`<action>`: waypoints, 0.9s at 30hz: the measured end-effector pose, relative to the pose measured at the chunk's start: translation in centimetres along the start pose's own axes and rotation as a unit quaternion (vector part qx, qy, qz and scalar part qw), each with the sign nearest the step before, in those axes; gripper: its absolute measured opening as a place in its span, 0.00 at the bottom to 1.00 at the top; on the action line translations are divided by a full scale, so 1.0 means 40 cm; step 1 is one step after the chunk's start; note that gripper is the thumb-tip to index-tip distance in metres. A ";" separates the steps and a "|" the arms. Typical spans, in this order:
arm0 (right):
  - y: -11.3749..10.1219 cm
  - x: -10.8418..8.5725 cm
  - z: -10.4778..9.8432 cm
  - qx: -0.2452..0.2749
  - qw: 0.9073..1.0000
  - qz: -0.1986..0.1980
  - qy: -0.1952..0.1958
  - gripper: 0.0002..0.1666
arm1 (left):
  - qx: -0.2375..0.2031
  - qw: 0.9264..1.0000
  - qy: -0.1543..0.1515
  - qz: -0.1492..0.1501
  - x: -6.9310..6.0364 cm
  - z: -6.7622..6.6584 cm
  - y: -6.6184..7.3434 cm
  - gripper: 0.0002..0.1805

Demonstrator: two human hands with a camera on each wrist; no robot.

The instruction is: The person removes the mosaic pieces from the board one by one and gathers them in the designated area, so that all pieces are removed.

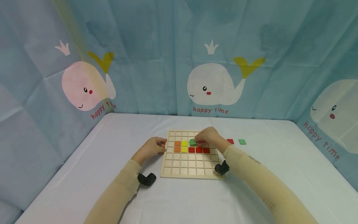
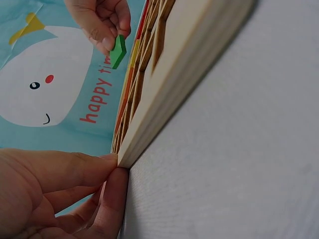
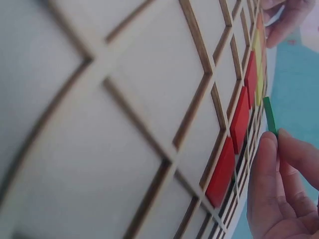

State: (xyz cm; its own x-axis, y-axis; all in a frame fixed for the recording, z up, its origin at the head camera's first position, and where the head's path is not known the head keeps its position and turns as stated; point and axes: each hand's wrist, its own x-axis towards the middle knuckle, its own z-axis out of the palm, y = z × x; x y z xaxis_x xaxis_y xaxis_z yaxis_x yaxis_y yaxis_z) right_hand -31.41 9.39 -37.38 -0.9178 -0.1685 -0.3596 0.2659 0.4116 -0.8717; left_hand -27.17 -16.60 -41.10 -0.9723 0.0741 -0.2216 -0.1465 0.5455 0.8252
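The green tile [image 1: 192, 142] is pinched narrowly between the thumb and fingertips of the right hand [image 1: 209, 137], held aslant just above the grid board [image 1: 184, 171], toward 12 o'clock from its middle and at 3 o'clock from the upper of two yellow tiles [image 1: 184, 143]. Only the rear part of that thin piece is gripped, so a small slip or twist of the fingertips could drop it askew, and lowering it at this slant could catch its leading edge on a raised divider. The red tiles [image 1: 199, 150], in a row at 6 o'clock from the hand, lie close enough that a trailing finger could nudge one out of its cell; the hand also hides some cells there, and I cannot tell what they hold. The black wrist device [image 1: 222, 168] overlaps the board's 4 o'clock corner in the head view; its clearance does not show, but a low wrist might bump the frame. At 9 o'clock the left hand [image 1: 151, 147] seems to pinch the board's edge lightly, thumb and fingertip close together; any pull or lift there could slide or tilt the board on the white cloth [image 1: 184, 202]. The loose red tile [image 1: 230, 141] and loose green tile [image 1: 242, 142], between 2 and 3 o'clock beyond the board, could be swept aside by a careless forearm.
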 end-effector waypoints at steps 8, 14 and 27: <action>0.008 -0.014 -0.033 0.007 1.000 0.001 -0.008 0.13 | 0.005 1.000 -0.003 0.007 0.001 -0.003 -0.006 0.27; 0.022 -0.014 -0.063 0.005 1.000 -0.001 -0.006 0.17 | 0.008 1.000 -0.003 0.005 0.000 -0.002 -0.006 0.28; 0.042 -0.028 -0.147 0.009 1.000 0.011 0.003 0.20 | 0.005 1.000 0.000 0.001 0.001 0.001 -0.003 0.27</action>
State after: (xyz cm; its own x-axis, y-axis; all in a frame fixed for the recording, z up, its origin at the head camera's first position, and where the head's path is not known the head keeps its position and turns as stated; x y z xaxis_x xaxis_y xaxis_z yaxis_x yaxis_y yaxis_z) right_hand -31.65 15.54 -36.50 -0.9137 -0.1546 -0.3759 0.2905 0.3984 -0.8700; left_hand -27.18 -16.65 -41.23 -0.9726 0.0760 -0.2197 -0.1419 0.5544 0.8201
